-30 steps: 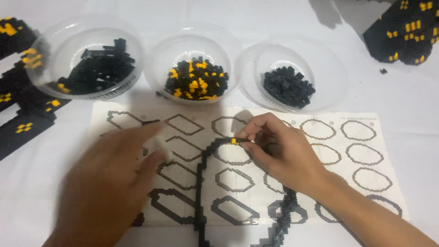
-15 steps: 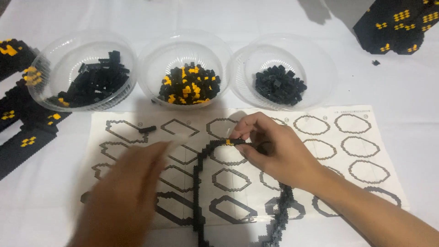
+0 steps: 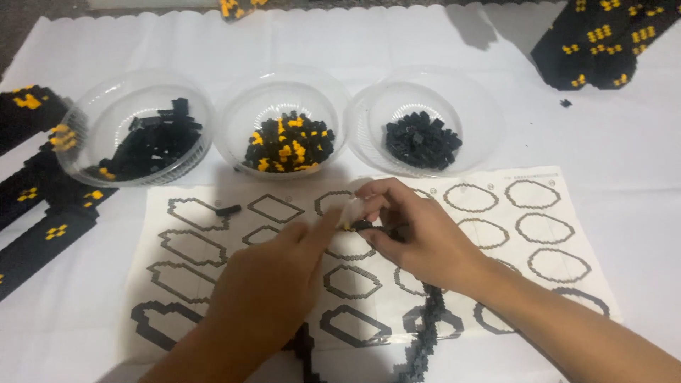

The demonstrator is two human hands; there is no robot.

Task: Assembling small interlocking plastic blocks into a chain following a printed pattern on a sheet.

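A thin chain of black bricks (image 3: 425,326) lies as a loop on a white paper sheet (image 3: 553,234) printed with ring outlines. My right hand (image 3: 418,237) pinches the top of the chain, where a small yellow brick (image 3: 345,227) shows. My left hand (image 3: 269,284) reaches in from the lower left, and its fingertips meet the same spot against my right fingers. The hands hide much of the loop's upper part.
Three clear bowls stand behind the sheet: the left bowl (image 3: 92,120) holds mostly black bricks, the middle bowl (image 3: 241,120) black and yellow ones, the right bowl (image 3: 482,120) black ones. A loose black brick (image 3: 228,210) lies on the sheet. Black-and-yellow built pieces sit at left (image 3: 42,213) and top right (image 3: 603,39).
My left hand has lifted off the sheet and moved right and up to the chain top. My right hand has kept its hold on the chain.
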